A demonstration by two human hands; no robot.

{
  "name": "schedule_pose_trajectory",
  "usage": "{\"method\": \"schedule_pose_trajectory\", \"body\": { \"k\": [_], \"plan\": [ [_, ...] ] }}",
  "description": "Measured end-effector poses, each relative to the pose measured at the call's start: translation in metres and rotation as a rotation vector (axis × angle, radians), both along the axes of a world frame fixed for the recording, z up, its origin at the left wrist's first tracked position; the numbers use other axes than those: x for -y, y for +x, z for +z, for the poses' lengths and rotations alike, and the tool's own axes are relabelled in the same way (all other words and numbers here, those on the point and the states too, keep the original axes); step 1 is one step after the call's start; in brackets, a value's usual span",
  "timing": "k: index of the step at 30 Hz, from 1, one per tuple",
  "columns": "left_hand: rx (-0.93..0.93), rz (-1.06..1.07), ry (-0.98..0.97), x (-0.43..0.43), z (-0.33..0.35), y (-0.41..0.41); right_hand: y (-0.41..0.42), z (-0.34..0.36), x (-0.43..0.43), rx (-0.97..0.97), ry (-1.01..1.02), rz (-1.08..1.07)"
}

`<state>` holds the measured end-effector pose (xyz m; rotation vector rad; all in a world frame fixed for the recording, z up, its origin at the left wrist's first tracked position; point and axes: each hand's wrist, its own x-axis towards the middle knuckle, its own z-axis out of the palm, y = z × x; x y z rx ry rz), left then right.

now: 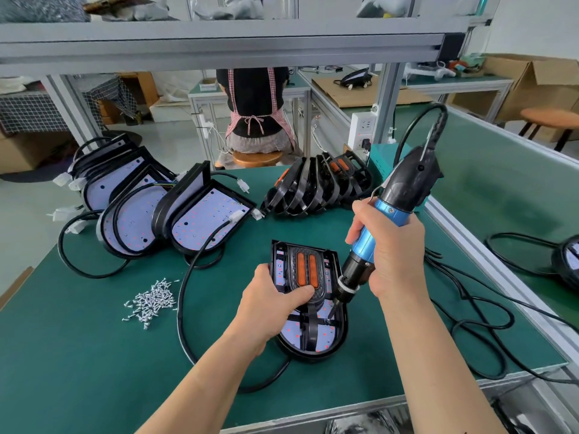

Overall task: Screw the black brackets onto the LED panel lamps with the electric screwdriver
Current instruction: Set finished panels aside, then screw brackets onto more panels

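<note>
While the left hand [272, 306] clasps the lamp [327, 339], the right hand [393, 255] wraps the tilted screwdriver [405, 183].

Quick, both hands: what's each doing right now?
Left hand: grips the LED panel lamp, thumb on the black bracket.
Right hand: grips the electric screwdriver.

Both bare forearms are stretched forward from the lower edge of the view, the left one angled inward to the right. The left hand [275, 303] is laid palm down on the lamp [326, 336], with fingers hooked over its left rim and the thumb pressed across the bracket [318, 296]. The right hand [390, 249] is held higher and to the right, and is wrapped in a fist round the screwdriver [393, 206].
</note>
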<state>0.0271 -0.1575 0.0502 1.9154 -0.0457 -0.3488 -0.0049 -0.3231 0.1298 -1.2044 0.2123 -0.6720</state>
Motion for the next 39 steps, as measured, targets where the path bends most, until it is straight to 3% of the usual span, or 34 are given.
{"method": "schedule_pose_trajectory", "body": {
  "k": [12,19,29,34,37,39],
  "plan": [
    [-0.014,0.015,-0.058,0.001,-0.003,0.000,0.002,-0.006,-0.005,0.089,-0.003,0.109],
    [-0.024,0.019,-0.055,0.002,-0.001,-0.002,-0.002,-0.010,0.006,0.149,-0.052,0.341],
    [-0.061,-0.059,-0.033,-0.003,0.004,0.001,-0.009,0.001,0.001,0.196,-0.092,0.365],
    [-0.073,-0.094,-0.004,-0.005,0.003,0.001,-0.005,0.019,0.006,0.248,0.035,0.302],
    [-0.087,-0.181,0.071,-0.011,0.012,-0.008,-0.001,0.025,0.006,0.262,0.179,0.228],
    [-0.019,-0.130,0.122,-0.024,0.019,-0.007,0.000,0.022,0.004,0.293,0.291,0.196]
  ]
}}
